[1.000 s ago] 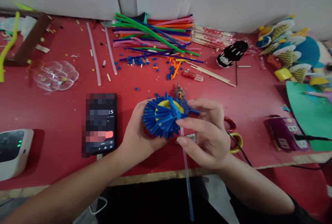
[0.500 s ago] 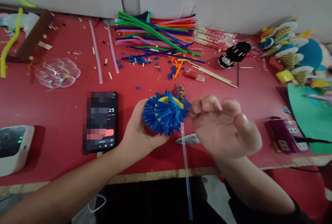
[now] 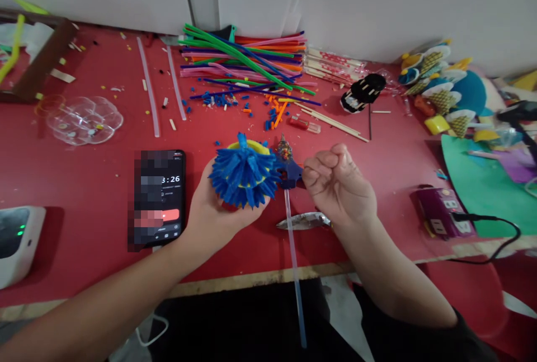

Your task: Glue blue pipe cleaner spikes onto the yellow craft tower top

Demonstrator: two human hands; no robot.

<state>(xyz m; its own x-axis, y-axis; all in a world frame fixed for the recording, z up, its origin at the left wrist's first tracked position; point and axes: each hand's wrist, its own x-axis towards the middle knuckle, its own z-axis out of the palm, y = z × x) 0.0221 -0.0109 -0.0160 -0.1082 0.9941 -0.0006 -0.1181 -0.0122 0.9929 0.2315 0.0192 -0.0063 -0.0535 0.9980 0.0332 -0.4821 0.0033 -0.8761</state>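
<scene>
My left hand is wrapped round a blue fuzzy pipe-cleaner craft piece with pointed folds and a yellow band inside. To its right, my right hand is raised palm up, fingers curled in and thumb pressed against them; whatever is between them, if anything, cannot be made out. Between the hands is a dark blue hot glue gun with a stained nozzle. A long translucent glue stick runs from its back past the table edge. Under the stick lies a silvery pointed blade-like thing.
Pipe cleaners in many colours are heaped at the back, with blue and orange clippings before them. A phone and a clear flower-shaped tray are at left. A black fuzzy figure and a purple power socket are at right.
My right hand has gone from loosely spread fingers to curled ones, thumb against them. The blue craft piece has turned slightly in my left hand. The view has shifted a little to the right.
</scene>
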